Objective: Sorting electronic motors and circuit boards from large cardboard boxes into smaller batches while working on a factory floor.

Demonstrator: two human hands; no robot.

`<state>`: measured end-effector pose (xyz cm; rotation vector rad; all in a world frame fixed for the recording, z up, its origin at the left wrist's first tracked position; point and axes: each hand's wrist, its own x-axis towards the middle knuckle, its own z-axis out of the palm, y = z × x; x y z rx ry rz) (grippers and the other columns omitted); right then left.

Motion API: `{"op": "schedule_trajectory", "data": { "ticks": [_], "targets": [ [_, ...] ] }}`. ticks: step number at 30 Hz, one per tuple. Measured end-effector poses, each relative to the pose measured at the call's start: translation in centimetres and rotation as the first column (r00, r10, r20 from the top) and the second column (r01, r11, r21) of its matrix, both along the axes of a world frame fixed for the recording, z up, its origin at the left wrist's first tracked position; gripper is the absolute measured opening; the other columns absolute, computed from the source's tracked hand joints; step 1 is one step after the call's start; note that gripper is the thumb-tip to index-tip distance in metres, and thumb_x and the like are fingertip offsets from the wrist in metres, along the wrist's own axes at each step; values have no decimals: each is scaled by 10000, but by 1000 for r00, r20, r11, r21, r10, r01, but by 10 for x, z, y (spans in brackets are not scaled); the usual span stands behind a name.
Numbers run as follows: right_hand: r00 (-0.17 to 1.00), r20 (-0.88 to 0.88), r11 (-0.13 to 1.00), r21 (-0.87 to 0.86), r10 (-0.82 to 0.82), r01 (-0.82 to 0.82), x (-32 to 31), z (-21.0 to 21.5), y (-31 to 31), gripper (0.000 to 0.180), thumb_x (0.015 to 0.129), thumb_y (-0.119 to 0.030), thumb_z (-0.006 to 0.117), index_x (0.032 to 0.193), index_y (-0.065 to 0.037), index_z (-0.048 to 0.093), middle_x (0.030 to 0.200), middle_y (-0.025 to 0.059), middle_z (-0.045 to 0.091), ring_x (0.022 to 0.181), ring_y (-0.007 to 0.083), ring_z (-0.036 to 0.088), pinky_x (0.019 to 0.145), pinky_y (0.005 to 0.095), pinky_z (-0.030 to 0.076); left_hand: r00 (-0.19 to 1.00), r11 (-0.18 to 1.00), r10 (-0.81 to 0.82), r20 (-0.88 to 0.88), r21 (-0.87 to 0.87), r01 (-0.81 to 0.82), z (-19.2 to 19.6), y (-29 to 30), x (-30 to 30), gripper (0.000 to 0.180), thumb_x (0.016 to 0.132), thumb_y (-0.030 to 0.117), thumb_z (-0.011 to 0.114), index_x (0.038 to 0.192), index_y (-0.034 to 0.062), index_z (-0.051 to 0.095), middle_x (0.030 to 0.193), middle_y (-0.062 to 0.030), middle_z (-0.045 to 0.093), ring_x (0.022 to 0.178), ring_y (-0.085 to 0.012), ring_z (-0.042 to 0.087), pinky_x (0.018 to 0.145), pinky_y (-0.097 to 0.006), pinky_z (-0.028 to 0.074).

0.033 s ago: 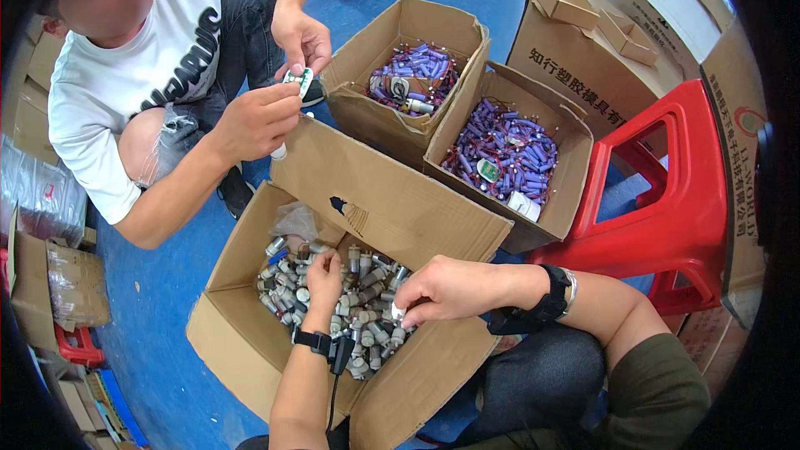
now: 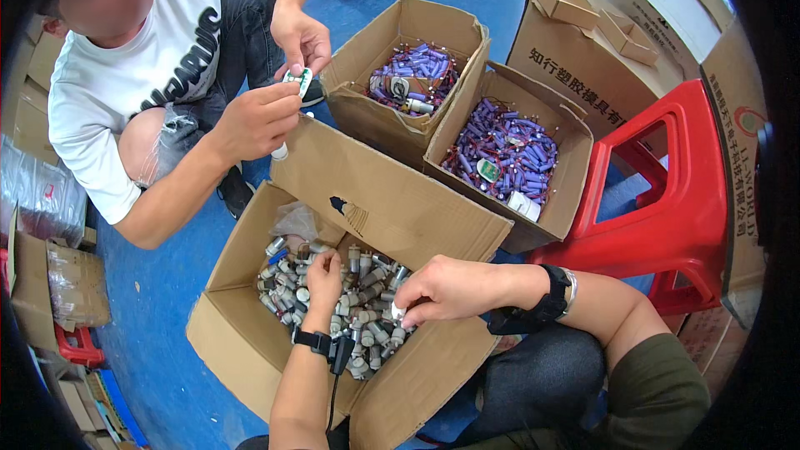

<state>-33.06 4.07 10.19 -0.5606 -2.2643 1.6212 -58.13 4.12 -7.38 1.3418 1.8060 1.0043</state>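
Note:
My left hand [image 2: 324,280] reaches into the open cardboard box [image 2: 237,317], over a heap of small silver cylinders with pale ends, which look like small motors [image 2: 367,317]. Its fingers are curled in; whatever they hold is hidden. Above the right side of the same heap, my right hand [image 2: 442,290] pinches a small white piece [image 2: 397,312] between thumb and fingers. A crumpled clear plastic bag [image 2: 296,221] lies against the box's far wall.
Opposite me a person holds a small green-and-white circuit board [image 2: 297,81]. Beyond my box stand two cartons [image 2: 367,121] [image 2: 575,168] of purple cylindrical cells with wires. A red plastic stool [image 2: 642,233] is at the right, with stacked cartons [image 2: 567,67] behind it.

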Motion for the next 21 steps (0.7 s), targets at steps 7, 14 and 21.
{"op": "schedule_trajectory", "data": {
  "ticks": [7, 14, 21],
  "targets": [
    [999, 45, 1000, -10, -8, 8, 0, 4, 0, 142, 765, -130, 607, 799, -2, 556, 668, 123, 589, 601, 256, 567, 565, 332, 428, 1000, 1000, 6, -15, -15, -6, 0, 0, 1, 201, 817, 137, 558, 914, -38, 581, 735, -80, 609, 665, -122, 556, 630, -247, 442],
    [998, 63, 999, -35, -15, 17, 1, 7, -1, 98, 785, -96, 572, 800, -3, 544, 677, 121, 588, 611, 252, 561, 578, 326, 428, 999, 1000, 6, -54, 10, -5, -3, -2, 0, 208, 817, 155, 559, 906, -31, 585, 711, -76, 608, 633, -127, 554, 609, -255, 445],
    [999, 41, 1000, -16, -24, 25, 0, 6, -2, 97, 781, -92, 572, 801, -2, 541, 670, 126, 579, 611, 253, 554, 583, 330, 427, 917, 995, 94, 389, -80, -68, 4, 7, -5, 192, 832, 179, 540, 933, 18, 565, 798, -54, 583, 733, -141, 545, 679, -266, 444]
  ]
}}
